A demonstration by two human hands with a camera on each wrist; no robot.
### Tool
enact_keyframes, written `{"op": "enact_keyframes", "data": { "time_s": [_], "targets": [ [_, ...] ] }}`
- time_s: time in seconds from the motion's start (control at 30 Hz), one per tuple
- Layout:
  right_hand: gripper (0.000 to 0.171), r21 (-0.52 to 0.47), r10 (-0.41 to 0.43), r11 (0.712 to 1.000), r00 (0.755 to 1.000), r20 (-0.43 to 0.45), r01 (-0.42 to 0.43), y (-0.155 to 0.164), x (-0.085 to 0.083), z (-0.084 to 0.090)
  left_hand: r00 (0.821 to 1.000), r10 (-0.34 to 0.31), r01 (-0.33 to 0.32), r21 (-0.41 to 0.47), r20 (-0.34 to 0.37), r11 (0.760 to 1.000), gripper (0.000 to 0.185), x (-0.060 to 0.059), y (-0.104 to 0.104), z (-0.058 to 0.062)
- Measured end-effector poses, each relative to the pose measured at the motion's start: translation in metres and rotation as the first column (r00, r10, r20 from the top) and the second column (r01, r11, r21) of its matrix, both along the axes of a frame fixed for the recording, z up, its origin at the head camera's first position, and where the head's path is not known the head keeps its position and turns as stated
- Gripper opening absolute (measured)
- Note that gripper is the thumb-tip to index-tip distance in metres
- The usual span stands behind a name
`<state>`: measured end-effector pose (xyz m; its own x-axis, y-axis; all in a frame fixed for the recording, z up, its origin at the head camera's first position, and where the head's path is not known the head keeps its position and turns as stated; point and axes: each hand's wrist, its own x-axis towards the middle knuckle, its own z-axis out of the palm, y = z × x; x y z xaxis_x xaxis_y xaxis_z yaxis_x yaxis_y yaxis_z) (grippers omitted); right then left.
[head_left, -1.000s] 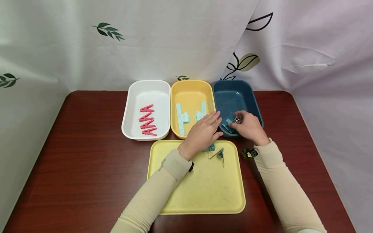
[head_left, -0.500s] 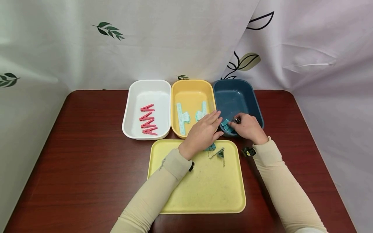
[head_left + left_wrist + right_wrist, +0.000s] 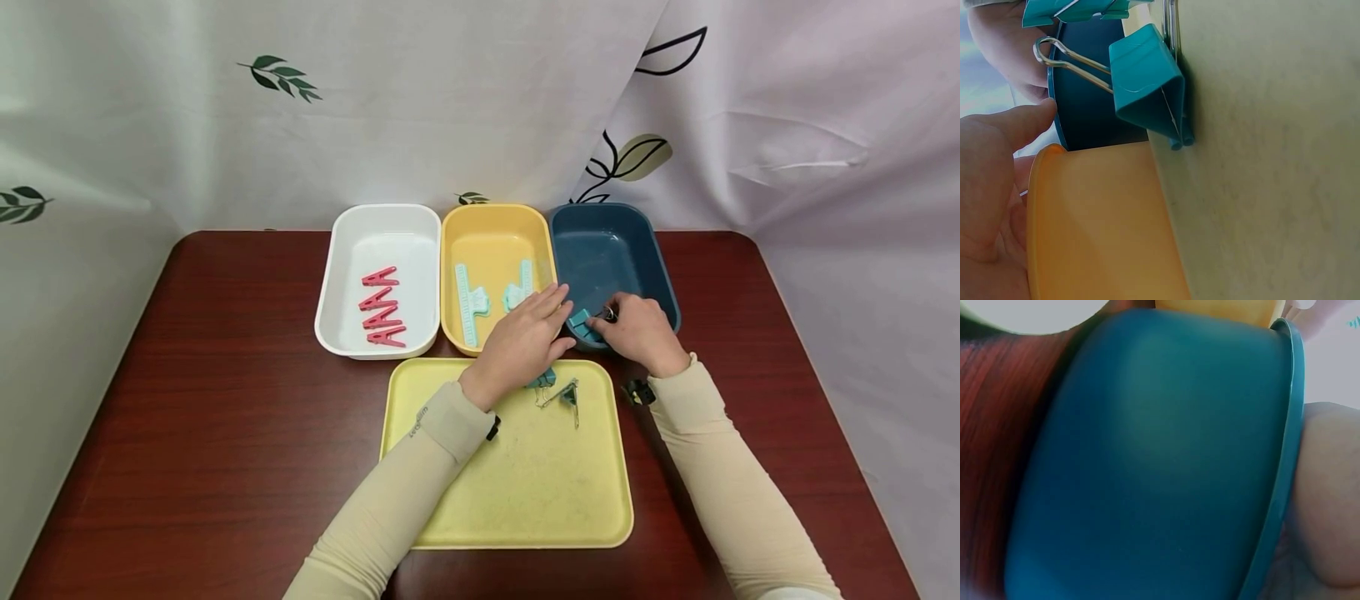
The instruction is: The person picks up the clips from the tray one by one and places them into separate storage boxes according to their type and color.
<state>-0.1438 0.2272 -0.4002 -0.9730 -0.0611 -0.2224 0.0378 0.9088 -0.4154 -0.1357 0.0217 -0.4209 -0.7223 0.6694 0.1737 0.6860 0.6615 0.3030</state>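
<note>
My right hand [image 3: 637, 331] reaches over the near rim of the dark blue bin [image 3: 606, 218], pinching a binder clip by its metal handle [image 3: 611, 314] between thumb and fingers. Teal clip bodies [image 3: 581, 322] show at its fingertips, low in that bin. Across the near right corner of the yellow bin [image 3: 495, 215] lies my left hand [image 3: 521, 342], fingers straight, holding nothing. Beneath it, on the yellow tray [image 3: 525, 483], two teal binder clips show: one partly covered [image 3: 543, 379], one with its handles spread [image 3: 569, 397]. The left wrist view has a teal binder clip [image 3: 1147, 81] up close.
A white bin [image 3: 390, 223] with several pink clothespins [image 3: 380, 300] stands left of the yellow bin. Inside the yellow bin lie two mint ruler-edged clips [image 3: 468, 307]. All three bins stand side by side on the dark wooden table [image 3: 247, 400], before a patterned curtain [image 3: 420, 108].
My right hand has shifted slightly nearer and lower in the blue bin, with the clip handle drawn closer to the fingers. The left hand stays in place.
</note>
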Motion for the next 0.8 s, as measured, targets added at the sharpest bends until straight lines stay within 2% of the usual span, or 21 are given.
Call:
{"op": "enact_keyframes", "data": {
  "time_s": [0.5, 0.8],
  "targets": [
    [0.043, -0.032, -0.019, 0.999, 1.0, -0.018, 0.018, 0.001, 0.003, -0.001, 1.0, -0.01, 0.01, -0.017, -0.003, 1.0, 0.051, 0.0, -0.001, 0.002],
    [0.039, -0.103, -0.022, 0.995, 0.988, -0.156, 0.006, 0.002, 0.013, 0.003, 1.0, -0.009, 0.009, -0.008, 0.004, 1.0, 0.05, -0.001, -0.001, 0.002]
  ]
}}
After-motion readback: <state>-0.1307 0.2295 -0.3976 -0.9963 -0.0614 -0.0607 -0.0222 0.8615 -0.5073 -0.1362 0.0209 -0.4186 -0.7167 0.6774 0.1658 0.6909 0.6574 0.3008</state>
